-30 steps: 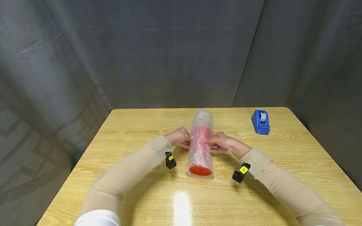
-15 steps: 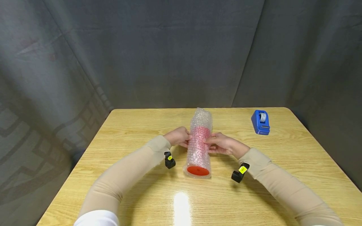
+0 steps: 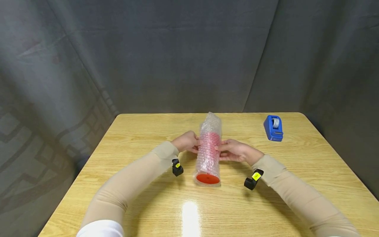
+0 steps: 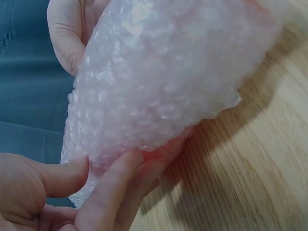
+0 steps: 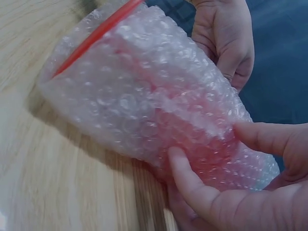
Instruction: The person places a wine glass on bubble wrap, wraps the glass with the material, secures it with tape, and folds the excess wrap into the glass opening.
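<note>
A cylinder wrapped in bubble wrap (image 3: 209,149) lies lengthwise on the wooden table, its flat red end facing me. Pink-red colour shows through the wrap near the middle; the far part looks clear. My left hand (image 3: 187,142) grips its left side, with thumb and fingers pressed against the wrap in the left wrist view. From the right, my right hand (image 3: 235,150) holds the same bundle, thumb on top and fingers lower down. In the right wrist view, that thumb and a fingertip (image 5: 180,161) touch the bubble wrap. What is inside is mostly hidden by the wrap.
A blue tape dispenser (image 3: 273,128) with a roll of clear tape stands at the back right of the table (image 3: 142,128). Grey curtains (image 3: 183,59) hang behind the table and at both sides.
The near red end of the wrapped cylinder has shifted slightly left. Both hands stay at its sides and have barely moved. The tape dispenser is where it was.
</note>
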Demonstrator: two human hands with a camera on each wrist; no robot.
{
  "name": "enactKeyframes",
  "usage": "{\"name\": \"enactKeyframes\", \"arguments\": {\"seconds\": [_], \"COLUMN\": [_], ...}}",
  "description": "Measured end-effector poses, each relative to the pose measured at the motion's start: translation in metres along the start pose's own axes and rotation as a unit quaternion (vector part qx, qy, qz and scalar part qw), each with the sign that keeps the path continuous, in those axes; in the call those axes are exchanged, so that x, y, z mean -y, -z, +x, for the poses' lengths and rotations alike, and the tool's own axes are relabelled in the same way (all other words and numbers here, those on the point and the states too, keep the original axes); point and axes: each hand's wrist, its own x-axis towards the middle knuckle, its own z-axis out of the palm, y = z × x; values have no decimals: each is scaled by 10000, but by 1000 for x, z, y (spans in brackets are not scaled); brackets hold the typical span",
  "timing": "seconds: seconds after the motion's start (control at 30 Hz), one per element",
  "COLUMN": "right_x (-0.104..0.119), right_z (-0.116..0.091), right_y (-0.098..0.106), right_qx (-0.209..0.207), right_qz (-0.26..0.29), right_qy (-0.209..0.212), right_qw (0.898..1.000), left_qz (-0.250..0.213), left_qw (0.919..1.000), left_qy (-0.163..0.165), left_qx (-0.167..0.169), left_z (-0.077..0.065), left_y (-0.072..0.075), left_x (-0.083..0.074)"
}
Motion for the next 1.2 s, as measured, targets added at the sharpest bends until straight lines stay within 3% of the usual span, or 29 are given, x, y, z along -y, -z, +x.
{"name": "enactKeyframes", "arguments": {"seconds": [0.33,0.53,0.87,1.03,1.2], "right_x": [3,3,5,7,10], "right_z": [-5,-7,-9,-10,-11], "right_y": [11,15,11,7,5], "right_qx": [410,443,-529,-607,-423], "right_qz": [-362,-473,-1436,-1301,-1092], "right_qy": [-54,-112,-31,82,106], "right_qw": [9985,9978,9882,9896,9931], "left_qz": [-60,-170,61,66,-6], "left_qw": [9986,9967,9969,9973,9977], "left_qy": [-525,-789,-789,-727,-675], "left_qx": [-6,-30,-7,-13,-5], "left_z": [-3,-2,-6,-4,-4], "left_y": [-6,-11,-10,-10,-11], "left_x": [-3,-1,-5,-4,-5]}}
